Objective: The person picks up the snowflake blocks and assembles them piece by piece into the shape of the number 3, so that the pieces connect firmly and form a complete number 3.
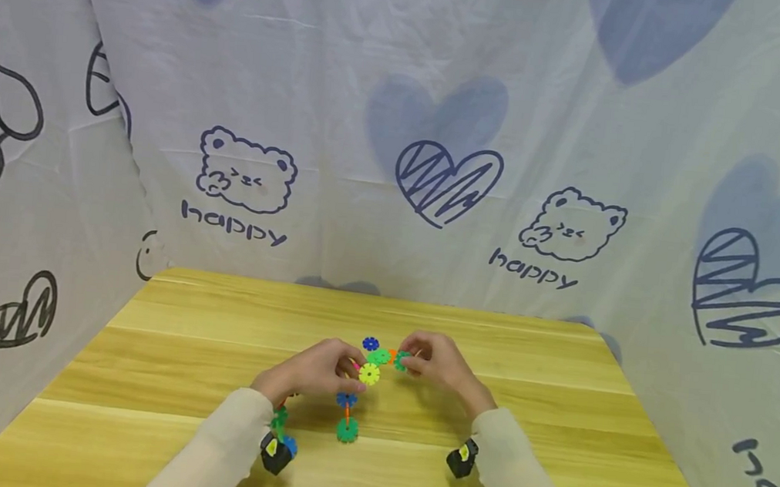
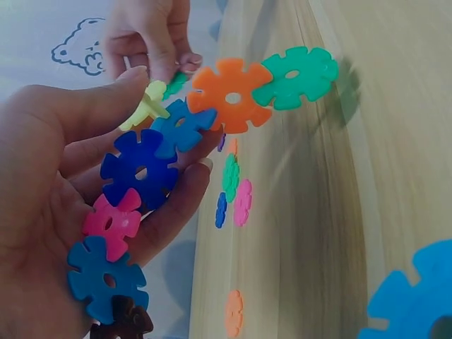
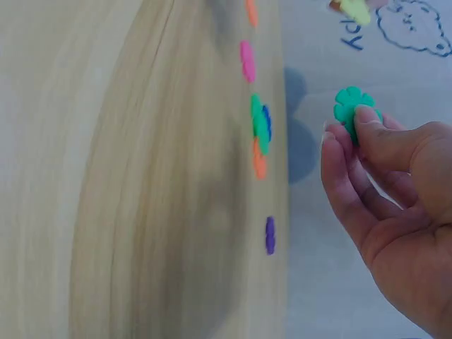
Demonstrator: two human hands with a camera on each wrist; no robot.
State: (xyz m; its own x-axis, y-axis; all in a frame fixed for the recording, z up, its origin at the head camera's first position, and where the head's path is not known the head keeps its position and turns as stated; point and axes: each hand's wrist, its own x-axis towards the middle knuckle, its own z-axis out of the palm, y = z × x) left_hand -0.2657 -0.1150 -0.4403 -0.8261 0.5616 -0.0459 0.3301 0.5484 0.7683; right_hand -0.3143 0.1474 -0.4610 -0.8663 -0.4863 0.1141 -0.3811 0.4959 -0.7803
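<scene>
My left hand (image 1: pixel 313 367) holds a chain of interlocking plastic snowflake discs. In the left wrist view, a yellow disc (image 2: pixel 145 111) is pinched near the thumb tip. A dark blue disc (image 2: pixel 123 169), a pink disc (image 2: pixel 99 222) and further blue discs run along the palm. Toward the table, the chain extends through an orange disc (image 2: pixel 212 88) to a green end disc (image 2: pixel 311 88). To the right, my right hand (image 1: pixel 441 360) pinches a single green disc (image 3: pixel 347 102) between thumb and fingers, apart from the yellow one.
Several loose discs lie on the wooden table (image 1: pixel 519 440) beyond the hands, among them a pink disc (image 3: pixel 247 62) and a purple disc (image 3: pixel 270 235). A printed cloth (image 1: pixel 343 216) hangs behind the table's far edge and along both sides.
</scene>
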